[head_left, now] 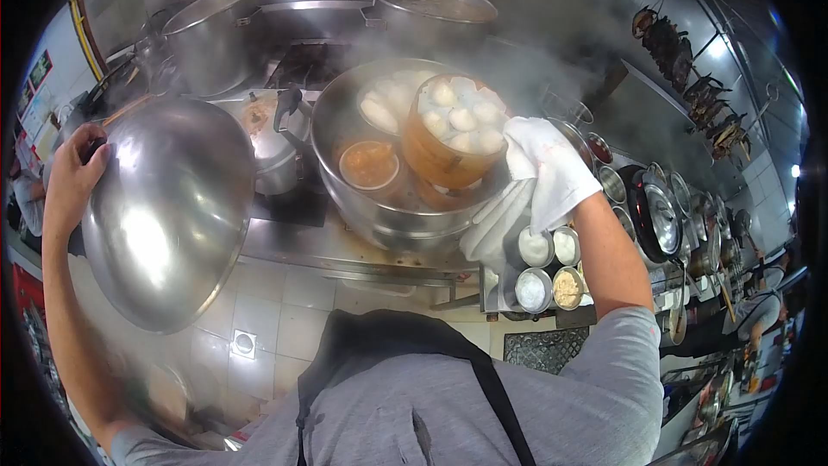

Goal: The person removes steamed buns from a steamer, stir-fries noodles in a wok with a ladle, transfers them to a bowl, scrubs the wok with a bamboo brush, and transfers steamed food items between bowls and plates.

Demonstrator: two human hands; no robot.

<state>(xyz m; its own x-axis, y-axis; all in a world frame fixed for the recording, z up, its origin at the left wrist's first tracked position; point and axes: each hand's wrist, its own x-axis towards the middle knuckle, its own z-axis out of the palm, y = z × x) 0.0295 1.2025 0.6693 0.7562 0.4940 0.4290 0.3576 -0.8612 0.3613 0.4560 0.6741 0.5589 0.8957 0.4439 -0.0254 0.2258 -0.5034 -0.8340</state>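
Note:
A large domed metal lid (164, 207) hangs at the left, its knob gripped by my closed left hand (79, 164). A folded white cloth (548, 164) covers most of my right hand (588, 204), which grips the rim of a round steamer basket (448, 151) through it. White buns (463, 116) fill this basket, tilted over a wide steaming metal pot (379, 220). Inside the pot are more pale buns (379, 110) at the back and a small round dish with orange-brown contents (369, 164). My right fingers are hidden by the cloth.
Two tall metal pots (207, 43) (431, 13) stand behind. A lidded pot (276, 151) sits left of the steaming pot. Small tins of white and yellowish contents (535, 289) are at the right, near a wok (655, 216). Roasted meats (668, 52) hang above; steam blurs the back.

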